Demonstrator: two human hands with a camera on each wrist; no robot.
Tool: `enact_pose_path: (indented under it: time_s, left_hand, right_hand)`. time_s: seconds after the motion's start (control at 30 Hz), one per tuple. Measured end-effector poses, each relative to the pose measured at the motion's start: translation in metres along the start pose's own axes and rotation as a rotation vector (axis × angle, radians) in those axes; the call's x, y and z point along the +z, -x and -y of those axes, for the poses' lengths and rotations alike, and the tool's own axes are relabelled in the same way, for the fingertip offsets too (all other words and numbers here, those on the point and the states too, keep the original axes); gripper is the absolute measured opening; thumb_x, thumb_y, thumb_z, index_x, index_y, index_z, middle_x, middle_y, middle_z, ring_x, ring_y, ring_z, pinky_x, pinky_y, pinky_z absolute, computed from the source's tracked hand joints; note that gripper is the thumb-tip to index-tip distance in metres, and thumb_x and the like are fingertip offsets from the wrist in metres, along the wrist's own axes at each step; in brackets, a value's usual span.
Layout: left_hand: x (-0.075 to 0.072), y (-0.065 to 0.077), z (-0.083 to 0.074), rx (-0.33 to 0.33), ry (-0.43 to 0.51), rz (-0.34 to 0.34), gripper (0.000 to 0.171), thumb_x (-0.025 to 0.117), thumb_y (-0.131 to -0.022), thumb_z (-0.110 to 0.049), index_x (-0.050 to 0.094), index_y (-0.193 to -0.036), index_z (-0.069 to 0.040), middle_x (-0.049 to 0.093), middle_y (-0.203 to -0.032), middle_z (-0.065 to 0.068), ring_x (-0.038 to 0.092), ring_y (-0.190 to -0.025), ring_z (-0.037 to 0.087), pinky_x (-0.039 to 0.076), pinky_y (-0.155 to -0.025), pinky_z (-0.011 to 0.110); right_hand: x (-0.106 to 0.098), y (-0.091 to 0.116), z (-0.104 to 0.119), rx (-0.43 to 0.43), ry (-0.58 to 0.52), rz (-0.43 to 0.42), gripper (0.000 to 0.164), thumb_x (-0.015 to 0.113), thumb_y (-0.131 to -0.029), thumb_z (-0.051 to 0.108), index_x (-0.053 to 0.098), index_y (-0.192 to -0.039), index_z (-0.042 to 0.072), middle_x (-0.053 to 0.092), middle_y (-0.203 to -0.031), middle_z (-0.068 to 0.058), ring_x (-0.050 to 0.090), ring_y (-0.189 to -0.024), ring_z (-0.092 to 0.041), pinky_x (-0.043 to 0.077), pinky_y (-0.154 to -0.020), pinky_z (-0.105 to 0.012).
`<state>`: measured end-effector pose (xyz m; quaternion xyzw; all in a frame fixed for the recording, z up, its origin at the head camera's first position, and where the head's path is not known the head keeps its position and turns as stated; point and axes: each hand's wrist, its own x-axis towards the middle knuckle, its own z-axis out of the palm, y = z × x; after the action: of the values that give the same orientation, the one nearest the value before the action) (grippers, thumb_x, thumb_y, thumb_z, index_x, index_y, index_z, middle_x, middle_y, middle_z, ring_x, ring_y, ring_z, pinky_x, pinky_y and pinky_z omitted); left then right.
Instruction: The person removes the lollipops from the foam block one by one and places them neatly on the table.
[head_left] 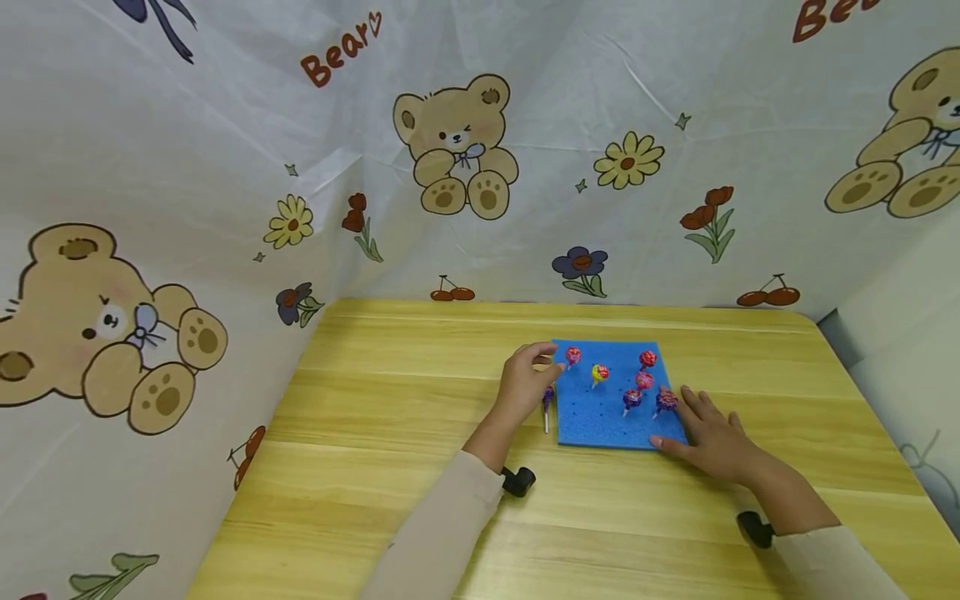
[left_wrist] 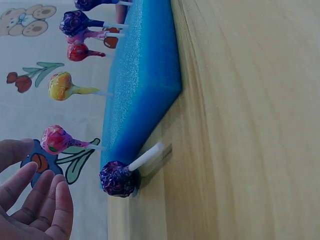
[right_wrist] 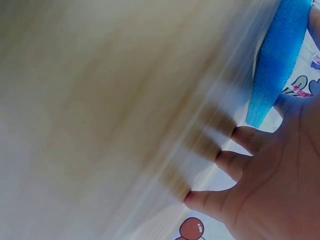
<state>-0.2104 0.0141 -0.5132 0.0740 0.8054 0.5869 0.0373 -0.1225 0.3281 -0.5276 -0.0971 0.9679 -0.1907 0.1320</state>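
Note:
A blue foam board (head_left: 592, 425) lies on the table with several wrapped lollipops standing in it by their sticks. My left hand (head_left: 524, 379) hovers by its far left corner, fingers loosely bent and holding nothing. Closest to those fingers stands a pink lollipop (left_wrist: 56, 139); a yellow lollipop (head_left: 600, 372) is a little further in. Against the board's left edge, a dark purple lollipop (left_wrist: 118, 178) lies loose on the wood. My right hand (head_left: 722, 443) rests at the board's right side, thumb on the near right corner and the other fingers spread, fingertips on the table.
On the board's right half stand a red lollipop (head_left: 647, 359), another pink lollipop (head_left: 644, 381) and two purple ones, the outer purple lollipop (head_left: 666, 400) close to my right hand. The wooden table (head_left: 405, 400) ends at a bear-print cloth (head_left: 540, 150) behind.

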Motion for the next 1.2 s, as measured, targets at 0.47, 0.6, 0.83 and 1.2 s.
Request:
enact_pose_path:
  time_s: [0.47, 0.6, 0.83, 1.2]
  left_hand:
    - [0.014, -0.013, 0.002, -0.014, -0.073, -0.012, 0.036, 0.075, -0.092, -0.022, 0.07, -0.128, -0.017, 0.066, -0.127, 0.003, 0.066, -0.115, 0.024, 0.058, -0.084, 0.031]
    - [0.018, -0.016, 0.001, -0.009, -0.092, -0.011, 0.037, 0.076, -0.092, -0.022, 0.07, -0.128, -0.016, 0.067, -0.125, 0.003, 0.066, -0.114, 0.024, 0.058, -0.084, 0.029]
    - [0.022, -0.018, -0.003, 0.005, -0.101, 0.0, 0.038, 0.077, -0.091, -0.02, 0.07, -0.127, -0.012, 0.068, -0.12, 0.002, 0.067, -0.109, 0.02, 0.058, -0.088, 0.029]
    - [0.027, -0.021, -0.002, 0.004, -0.149, -0.017, 0.03, 0.079, -0.089, -0.02, 0.072, -0.119, -0.019, 0.07, -0.113, -0.004, 0.066, -0.104, 0.013, 0.056, -0.086, 0.025]
  right_hand:
    - [0.001, 0.001, 0.0, -0.014, -0.004, -0.008, 0.094, 0.059, -0.095, 0.059, 0.03, -0.153, -0.01, 0.017, -0.161, -0.036, 0.008, -0.148, -0.061, 0.006, -0.103, -0.087]
    - [0.0, 0.002, 0.0, -0.014, -0.008, -0.009, 0.094, 0.059, -0.095, 0.058, 0.03, -0.153, -0.01, 0.016, -0.161, -0.036, 0.008, -0.148, -0.061, 0.006, -0.103, -0.087]
    - [-0.001, 0.003, 0.002, -0.015, -0.013, -0.011, 0.094, 0.059, -0.095, 0.058, 0.031, -0.153, -0.01, 0.016, -0.161, -0.036, 0.008, -0.147, -0.061, 0.006, -0.102, -0.088]
    - [-0.001, 0.002, 0.002, -0.008, -0.005, -0.009, 0.094, 0.059, -0.095, 0.059, 0.031, -0.153, -0.01, 0.017, -0.161, -0.036, 0.009, -0.147, -0.061, 0.006, -0.102, -0.088]
